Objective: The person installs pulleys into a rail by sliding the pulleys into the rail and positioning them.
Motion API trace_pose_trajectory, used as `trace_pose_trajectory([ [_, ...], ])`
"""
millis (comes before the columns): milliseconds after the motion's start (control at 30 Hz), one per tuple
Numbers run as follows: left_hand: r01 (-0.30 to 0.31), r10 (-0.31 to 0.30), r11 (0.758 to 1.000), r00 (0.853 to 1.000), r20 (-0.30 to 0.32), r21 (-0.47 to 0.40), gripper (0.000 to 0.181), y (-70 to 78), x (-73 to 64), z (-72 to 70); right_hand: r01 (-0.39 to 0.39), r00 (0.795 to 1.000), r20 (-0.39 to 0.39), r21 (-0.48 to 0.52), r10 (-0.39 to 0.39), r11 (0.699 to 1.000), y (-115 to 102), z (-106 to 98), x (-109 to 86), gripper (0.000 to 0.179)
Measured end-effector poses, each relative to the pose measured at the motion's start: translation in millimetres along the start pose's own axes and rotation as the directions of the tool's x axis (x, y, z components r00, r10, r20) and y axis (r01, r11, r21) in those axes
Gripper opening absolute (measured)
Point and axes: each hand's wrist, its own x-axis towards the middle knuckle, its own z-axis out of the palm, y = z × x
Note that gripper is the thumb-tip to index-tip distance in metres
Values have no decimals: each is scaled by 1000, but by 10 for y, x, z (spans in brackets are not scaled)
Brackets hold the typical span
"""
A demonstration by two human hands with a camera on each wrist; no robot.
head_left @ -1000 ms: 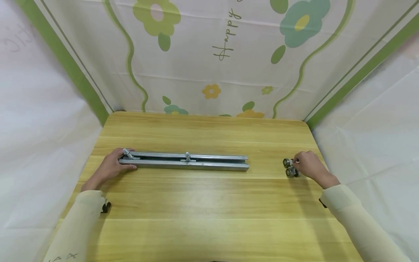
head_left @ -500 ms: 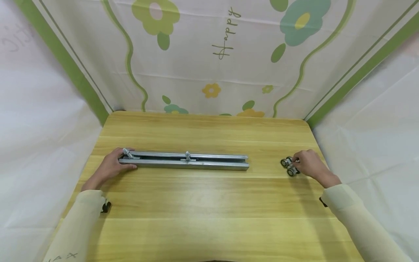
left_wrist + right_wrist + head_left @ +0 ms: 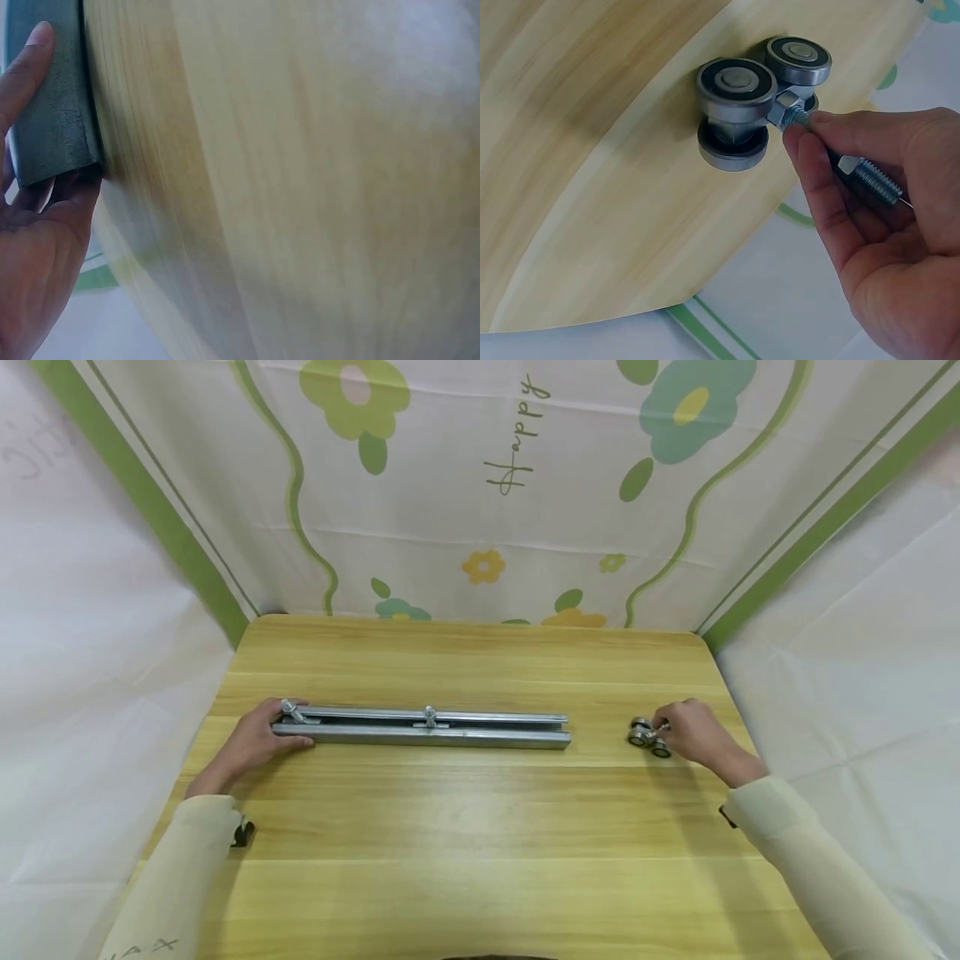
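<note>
A long metal channel track (image 3: 495,741) lies on the wooden table with its slot facing up. One bolt fitting (image 3: 292,711) stands tilted at its left end, and another bolt fitting (image 3: 430,717) sits upright near the middle. My left hand (image 3: 251,743) grips the track's left end, thumb along the front wall in the left wrist view; some fingertips are hidden behind it. Off the track's right end, my right hand (image 3: 699,733) pinches the threaded bolt (image 3: 801,118) of a roller trolley (image 3: 736,88). Several bearing wheels show on the trolley, which is apart from the track.
The wooden table (image 3: 450,860) has rounded back corners. A white flowered cloth (image 3: 420,502) hangs behind it, and white cloth sides with green bands flank it. A stretch of table lies between the trolley and the track's right end.
My right hand has moved slightly left with the trolley, which has turned in the fingers so its wheels sit further left. My left hand and the track have stayed put.
</note>
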Motion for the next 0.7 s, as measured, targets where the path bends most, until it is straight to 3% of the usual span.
trace_pose_trajectory([
  [700, -13, 13, 1000, 1000, -1, 4, 71, -23, 7, -5, 68, 997, 20, 9, -68, 998, -320, 60, 190, 15],
])
